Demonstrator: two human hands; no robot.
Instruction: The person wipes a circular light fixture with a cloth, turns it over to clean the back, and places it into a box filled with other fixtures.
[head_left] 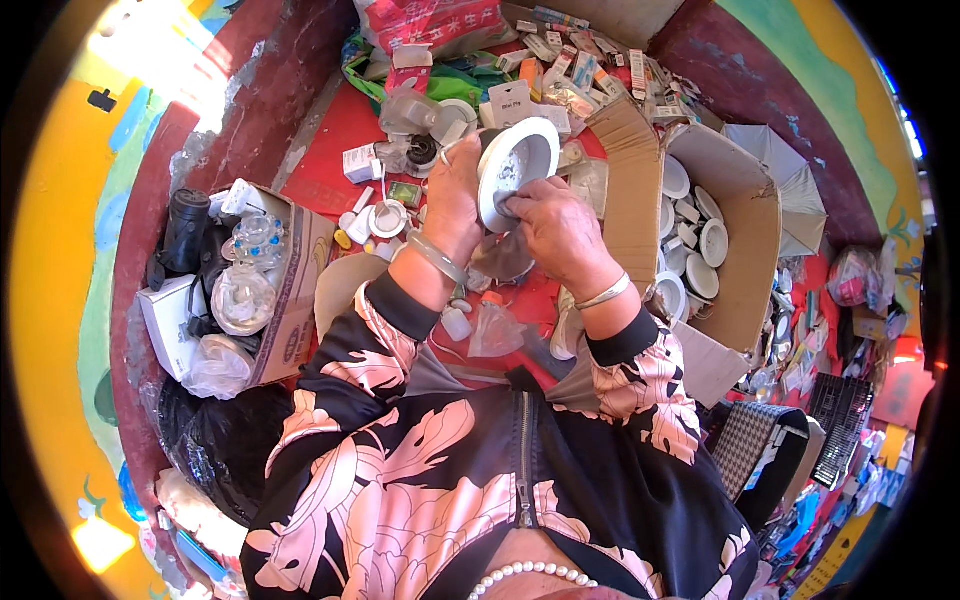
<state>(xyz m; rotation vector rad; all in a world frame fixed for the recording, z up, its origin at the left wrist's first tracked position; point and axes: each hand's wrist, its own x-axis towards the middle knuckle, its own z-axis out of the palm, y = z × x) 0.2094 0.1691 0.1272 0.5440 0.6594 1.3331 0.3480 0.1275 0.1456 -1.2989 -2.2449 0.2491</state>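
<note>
Nearest the camera, at the bottom centre, are a pearl necklace and the front of a black jacket with a pink floral print. As far as the frame shows, the work looks partway through: one piece is in hand, and nothing marks it as finished. At the left, an opened carton is filled with bagged goods; left of centre, a small ring fitting lies loose on the red surface; at the right, a larger box holds many round white pieces resembling the one in hand. Whether those are done or waiting, I cannot tell.

The left hand, just above centre, is curled round the back and left side of a dish-shaped fitting, its fingers mostly hidden. That fitting is tilted, its hollow side facing the camera and the right. The right hand is partly closed, fingertips against the lower rim and inner wall; whether they pinch something small as well, I cannot tell.
</note>
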